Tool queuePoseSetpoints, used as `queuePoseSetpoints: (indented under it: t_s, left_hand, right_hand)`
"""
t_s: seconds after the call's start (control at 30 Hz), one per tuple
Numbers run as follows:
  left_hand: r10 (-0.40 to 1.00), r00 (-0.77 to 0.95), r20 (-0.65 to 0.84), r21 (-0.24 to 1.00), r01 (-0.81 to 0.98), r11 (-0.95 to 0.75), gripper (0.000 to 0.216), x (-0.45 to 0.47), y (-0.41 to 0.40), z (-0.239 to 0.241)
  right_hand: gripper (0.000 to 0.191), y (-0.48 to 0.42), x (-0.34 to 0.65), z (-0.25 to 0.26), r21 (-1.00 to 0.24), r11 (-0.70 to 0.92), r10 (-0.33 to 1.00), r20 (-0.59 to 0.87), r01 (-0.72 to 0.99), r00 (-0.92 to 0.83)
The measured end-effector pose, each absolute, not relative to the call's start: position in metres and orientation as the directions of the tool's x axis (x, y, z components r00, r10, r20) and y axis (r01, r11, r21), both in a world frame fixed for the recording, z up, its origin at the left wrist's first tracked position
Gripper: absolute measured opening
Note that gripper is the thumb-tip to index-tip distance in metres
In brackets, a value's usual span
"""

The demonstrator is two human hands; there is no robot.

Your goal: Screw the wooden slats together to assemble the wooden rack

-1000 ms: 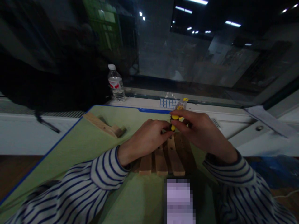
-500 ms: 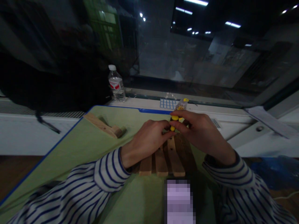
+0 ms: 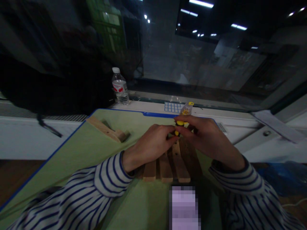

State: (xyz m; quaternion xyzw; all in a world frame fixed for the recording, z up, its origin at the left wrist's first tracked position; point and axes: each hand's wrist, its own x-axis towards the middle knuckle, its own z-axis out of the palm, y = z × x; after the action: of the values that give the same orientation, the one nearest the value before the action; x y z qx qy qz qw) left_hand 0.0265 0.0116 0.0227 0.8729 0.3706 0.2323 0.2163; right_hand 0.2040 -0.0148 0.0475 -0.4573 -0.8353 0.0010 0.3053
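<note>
Over the wooden slats, my right hand (image 3: 203, 132) pinches a stubby yellow-and-black screwdriver (image 3: 179, 123), held upright between thumb and fingers. My left hand (image 3: 153, 140) is closed around its lower end from the other side; the tip and any screw under it are hidden by the fingers. Below both hands lie several wooden slats (image 3: 178, 166) side by side, with small dark holes showing in them. They rest on a wider wooden piece (image 3: 192, 156), partly in shadow.
A separate wooden piece (image 3: 105, 128) with a short crossbar lies on the green table (image 3: 79, 153) at left. A bag of small yellow parts (image 3: 185, 110) is behind my hands. A water bottle (image 3: 120, 88) stands on the sill. A blurred-out phone-like rectangle (image 3: 184, 207) is in front.
Both hands stay on the screwdriver over the slats, with only a slight shift of the fingers and view. The slats and the separate wooden piece lie as before.
</note>
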Motion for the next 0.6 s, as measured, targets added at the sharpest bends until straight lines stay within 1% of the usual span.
queuePoseSetpoints:
  t_s: [0.17,0.37,0.6]
  left_hand:
    - [0.769,0.589,0.25,0.541,0.573,-0.615,0.021,0.0275,0.0107,0.0228]
    - [0.781,0.579,0.237,0.532,0.595,-0.602,0.023,0.0276,0.0109,0.0238]
    - [0.78,0.576,0.244,0.55,0.58,-0.601,0.021,0.0281,0.0101,0.0229]
  right_hand:
    - [0.026,-0.0144,0.2033,0.048,-0.26,0.571,0.759,0.53,0.779,-0.379]
    - [0.025,-0.0149,0.203,0.0485,-0.23,0.527,0.781,0.51,0.818,-0.36]
    - [0.025,-0.014,0.2016,0.0493,-0.206,0.5,0.793,0.498,0.841,-0.35]
